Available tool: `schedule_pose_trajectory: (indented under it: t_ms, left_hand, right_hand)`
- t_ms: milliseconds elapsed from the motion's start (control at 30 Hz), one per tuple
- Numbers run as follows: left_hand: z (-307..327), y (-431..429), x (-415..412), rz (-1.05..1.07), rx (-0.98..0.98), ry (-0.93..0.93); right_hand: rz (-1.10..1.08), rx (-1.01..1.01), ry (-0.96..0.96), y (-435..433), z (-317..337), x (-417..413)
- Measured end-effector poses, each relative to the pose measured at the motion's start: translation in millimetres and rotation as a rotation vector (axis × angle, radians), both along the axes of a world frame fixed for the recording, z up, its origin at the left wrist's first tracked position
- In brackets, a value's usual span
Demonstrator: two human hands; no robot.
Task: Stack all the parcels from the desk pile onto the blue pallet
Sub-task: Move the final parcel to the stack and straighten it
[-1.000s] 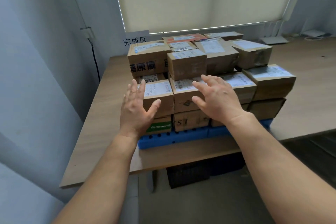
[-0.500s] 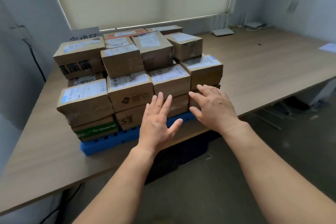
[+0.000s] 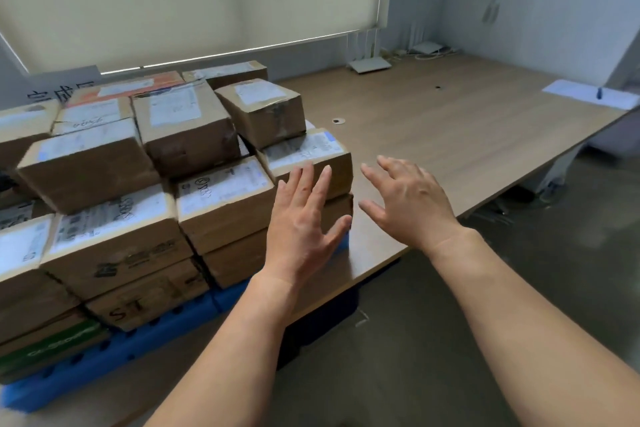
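Nearby, parcels (image 3: 221, 198) stacked on blue pallet (image 3: 104, 360), left hand (image 3: 301, 232) fingers (image 3: 304, 180) spread before corner parcel (image 3: 304, 149), right hand (image 3: 412, 204) spread beside it

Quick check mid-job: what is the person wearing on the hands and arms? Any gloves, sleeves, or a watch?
Nothing that shows. The left hand and right hand are bare: no gloves, no rings, no watch or band at either wrist. The left forearm and right forearm are also uncovered down to the frame's lower edge, and no sleeve is in view.
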State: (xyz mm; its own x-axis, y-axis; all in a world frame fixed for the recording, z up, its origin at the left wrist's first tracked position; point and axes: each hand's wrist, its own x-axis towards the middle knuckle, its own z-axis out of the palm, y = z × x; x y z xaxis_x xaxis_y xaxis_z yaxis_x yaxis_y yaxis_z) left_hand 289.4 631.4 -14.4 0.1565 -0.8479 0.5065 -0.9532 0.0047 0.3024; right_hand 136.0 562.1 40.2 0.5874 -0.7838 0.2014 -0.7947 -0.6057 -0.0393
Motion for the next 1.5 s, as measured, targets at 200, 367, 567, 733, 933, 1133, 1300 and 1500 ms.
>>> schedule_pose_trajectory:
  t_ms: [200, 367, 567, 733, 933, 1133, 1300, 1500]
  left_hand:
    - [15, -66, 6, 0.080, -0.030, -0.056]
    - [14, -94, 11, 0.150, -0.035, -0.123]
    - [12, -89, 17, 0.302, 0.065, -0.206]
    - [8, -82, 10, 0.449, 0.172, -0.190]
    - [11, -85, -7, 0.589, 0.245, -0.148]
    - [3, -84, -38, 0.757, 0.155, -0.082]
    - [-10, -99, -63, 0.850, 0.158, -0.038]
    - [-20, -106, -85, 0.977, 0.062, 0.235]
  right_hand:
    - [0.053, 0.019, -0.005, -73, 15, 11]
    - [0.104, 0.044, -0.040, -114, 13, 19]
    - [0.263, 0.246, -0.021, -151, 7, 36]
    - [0.466, 0.386, -0.032, -170, 2, 50]
    - [0.682, 0.457, -0.058, -199, -8, 56]
    - [0.722, 0.468, -0.063, -237, -32, 50]
    - [0.699, 0.547, -0.016, -253, -68, 45]
    - [0.651, 0.748, -0.031, -248, -97, 54]
